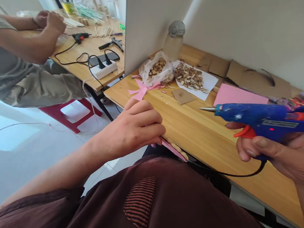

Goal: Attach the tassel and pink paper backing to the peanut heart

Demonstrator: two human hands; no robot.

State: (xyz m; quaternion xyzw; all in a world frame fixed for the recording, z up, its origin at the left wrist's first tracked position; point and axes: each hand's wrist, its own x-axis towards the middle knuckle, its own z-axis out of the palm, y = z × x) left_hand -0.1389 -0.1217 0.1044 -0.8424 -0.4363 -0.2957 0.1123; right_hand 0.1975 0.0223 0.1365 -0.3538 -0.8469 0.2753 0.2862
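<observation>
My left hand (135,128) is closed on a pink paper strip (174,150) with peanut-shell pieces along it, held at the table's front edge. My right hand (276,153) is wrapped round the handle of a blue glue gun (253,116) with an orange trigger; its metal nozzle points left, above the table. Beyond my hands, a plastic bag of peanuts (157,70) stands beside a white sheet bearing broken shells (190,76). Pink paper scraps (141,89) lie in front of the bag. A small brown cardboard piece (183,96) rests near the sheet.
Pink paper (240,96), cardboard (257,80) and a clear bottle (173,43) are at the back. The glue gun's black cord (243,175) hangs across the front edge. At left, another person (20,40) sits by a second table with a power strip (104,69) and a red stool (76,114).
</observation>
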